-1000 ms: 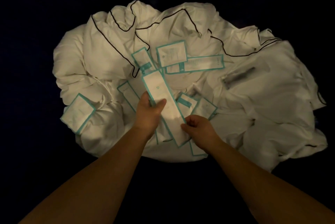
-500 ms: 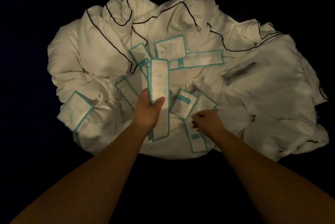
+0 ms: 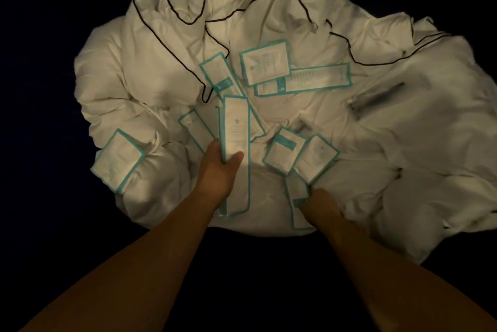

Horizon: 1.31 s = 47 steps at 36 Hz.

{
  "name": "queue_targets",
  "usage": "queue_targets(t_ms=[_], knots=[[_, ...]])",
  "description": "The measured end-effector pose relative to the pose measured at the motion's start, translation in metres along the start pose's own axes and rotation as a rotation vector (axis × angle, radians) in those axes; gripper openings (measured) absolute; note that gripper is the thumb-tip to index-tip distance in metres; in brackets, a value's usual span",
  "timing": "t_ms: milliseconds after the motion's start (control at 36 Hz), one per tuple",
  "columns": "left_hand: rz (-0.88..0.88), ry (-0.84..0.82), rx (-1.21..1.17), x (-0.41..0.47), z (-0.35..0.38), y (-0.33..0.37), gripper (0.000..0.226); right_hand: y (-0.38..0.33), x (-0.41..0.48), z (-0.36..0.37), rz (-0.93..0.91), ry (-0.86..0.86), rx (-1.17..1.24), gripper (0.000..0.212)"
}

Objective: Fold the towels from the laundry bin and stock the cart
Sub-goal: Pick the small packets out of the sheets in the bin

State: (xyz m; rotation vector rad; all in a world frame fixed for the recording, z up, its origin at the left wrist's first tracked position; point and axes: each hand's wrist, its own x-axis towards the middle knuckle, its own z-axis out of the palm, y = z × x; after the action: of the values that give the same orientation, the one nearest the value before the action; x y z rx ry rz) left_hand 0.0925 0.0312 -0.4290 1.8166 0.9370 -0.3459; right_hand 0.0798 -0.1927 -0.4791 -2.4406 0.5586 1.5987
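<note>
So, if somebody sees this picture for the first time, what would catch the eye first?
First, the heap of white linen with dark piping, lit in the middle of dark surroundings. Next, the teal-edged packets scattered over it. Near its front edge the left hand grips a long packet, and the right hand is at a second packet; whether it grips that one is unclear.

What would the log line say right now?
left grip: holds long packet | right grip: touches lower packet | white linen: unfolded
</note>
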Motion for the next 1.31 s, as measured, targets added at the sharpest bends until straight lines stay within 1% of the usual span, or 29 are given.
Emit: queue_targets(t_ms=[111, 139, 194, 278, 389, 444, 500, 528, 556, 611, 639, 722, 806, 861, 1000, 1056, 1139, 1194, 1306], knots=[[-0.004, -0.004, -0.009, 0.001, -0.004, -0.001, 0.031, -0.007, -0.006, -0.006, -0.052, 0.023, 0.060, 0.035], [-0.008, -0.003, -0.010, 0.000, -0.005, 0.001, 0.031, -0.010, -0.010, -0.010, -0.075, 0.013, 0.113, 0.033], [-0.013, 0.006, -0.018, -0.004, -0.007, 0.004, 0.030, -0.017, -0.020, -0.019, -0.123, 0.043, 0.188, 0.028], [-0.014, 0.010, -0.032, -0.011, -0.009, 0.010, 0.030, -0.022, -0.037, -0.041, -0.183, 0.127, 0.249, 0.032], [-0.015, 0.024, -0.052, -0.021, -0.011, 0.022, 0.032, -0.016, -0.048, -0.072, -0.192, 0.271, 0.248, 0.021], [0.008, 0.027, -0.058, -0.025, -0.012, 0.032, 0.033, -0.012, -0.056, -0.088, -0.218, 0.398, 0.351, 0.021], [0.023, 0.017, -0.061, -0.026, -0.013, 0.042, 0.032, -0.012, -0.063, -0.099, -0.276, 0.476, 0.488, 0.014], [0.023, 0.013, -0.065, -0.027, -0.013, 0.047, 0.032, -0.015, -0.069, -0.103, -0.311, 0.467, 0.566, 0.010], [0.022, 0.013, -0.076, -0.027, -0.014, 0.051, 0.033, -0.020, -0.074, -0.106, -0.353, 0.424, 0.667, 0.014], [0.029, 0.016, -0.124, -0.027, -0.014, 0.058, 0.034, -0.033, -0.086, -0.106, -0.405, 0.268, 0.911, 0.026], [0.036, 0.019, -0.145, -0.027, -0.015, 0.061, 0.034, -0.039, -0.090, -0.104, -0.428, 0.192, 0.992, 0.029], [0.065, 0.035, -0.157, -0.028, -0.016, 0.068, 0.030, -0.059, -0.100, -0.087, -0.485, 0.016, 1.088, 0.041], [0.017, 0.051, -0.200, -0.026, -0.017, 0.070, 0.026, -0.075, -0.111, -0.071, -0.531, -0.087, 1.071, 0.051], [-0.020, 0.062, -0.231, -0.025, -0.018, 0.067, 0.026, -0.080, -0.113, -0.060, -0.574, -0.091, 0.994, 0.051], [-0.093, 0.091, -0.295, -0.026, -0.025, 0.058, 0.026, -0.093, -0.119, -0.042, -0.641, 0.010, 0.841, 0.044], [-0.067, 0.056, -0.310, -0.027, -0.029, 0.055, 0.025, -0.101, -0.123, -0.036, -0.684, 0.044, 0.769, 0.039], [-0.013, 0.052, -0.267, -0.024, -0.038, 0.051, 0.035, -0.112, -0.124, -0.027, -0.742, 0.086, 0.608, 0.036], [-0.023, 0.092, -0.229, -0.016, -0.050, 0.048, 0.036, -0.118, -0.115, -0.024, -0.717, 0.081, 0.502, 0.036], [0.000, 0.123, -0.086, 0.003, -0.083, 0.036, 0.038, -0.121, -0.087, -0.028, -0.551, 0.106, 0.407, 0.033]])
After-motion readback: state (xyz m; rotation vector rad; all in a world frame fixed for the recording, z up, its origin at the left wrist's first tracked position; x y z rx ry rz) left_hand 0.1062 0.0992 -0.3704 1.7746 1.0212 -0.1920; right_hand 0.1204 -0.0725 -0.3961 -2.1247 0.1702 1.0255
